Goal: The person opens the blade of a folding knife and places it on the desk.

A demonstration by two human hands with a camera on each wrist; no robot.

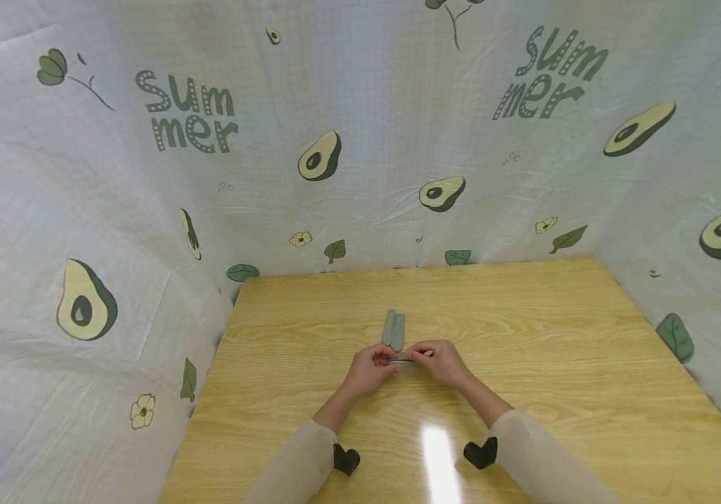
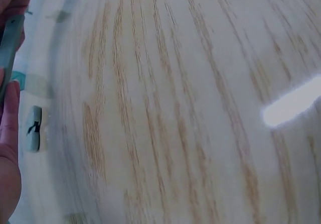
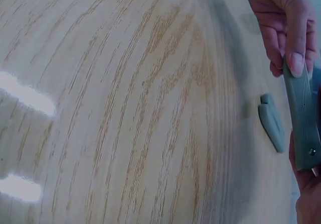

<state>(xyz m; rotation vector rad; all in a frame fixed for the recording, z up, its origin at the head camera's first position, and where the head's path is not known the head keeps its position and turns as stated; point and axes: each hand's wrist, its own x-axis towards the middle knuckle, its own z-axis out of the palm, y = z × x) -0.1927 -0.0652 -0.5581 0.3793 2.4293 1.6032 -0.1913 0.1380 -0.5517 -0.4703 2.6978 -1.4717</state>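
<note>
A slim grey-green folding knife (image 1: 403,361) lies crosswise between both hands, a little above the wooden table. My left hand (image 1: 369,367) pinches its left end. At the other end, my right hand (image 1: 442,362) holds it between thumb and fingers. The right wrist view shows the knife's long handle (image 3: 302,113) with a rivet near one end and the left thumb flat on it. Just beyond the hands, two more grey-green knives (image 1: 388,326) lie side by side on the table. In the left wrist view the held knife (image 2: 10,48) is cut off by the frame edge.
The light wooden table (image 1: 524,350) has a bright light reflection (image 1: 439,462) near its front. White cloth (image 1: 386,91) printed with avocados and leaves hangs behind it and at both sides. Black wrist mounts (image 1: 481,453) sit by both sleeves.
</note>
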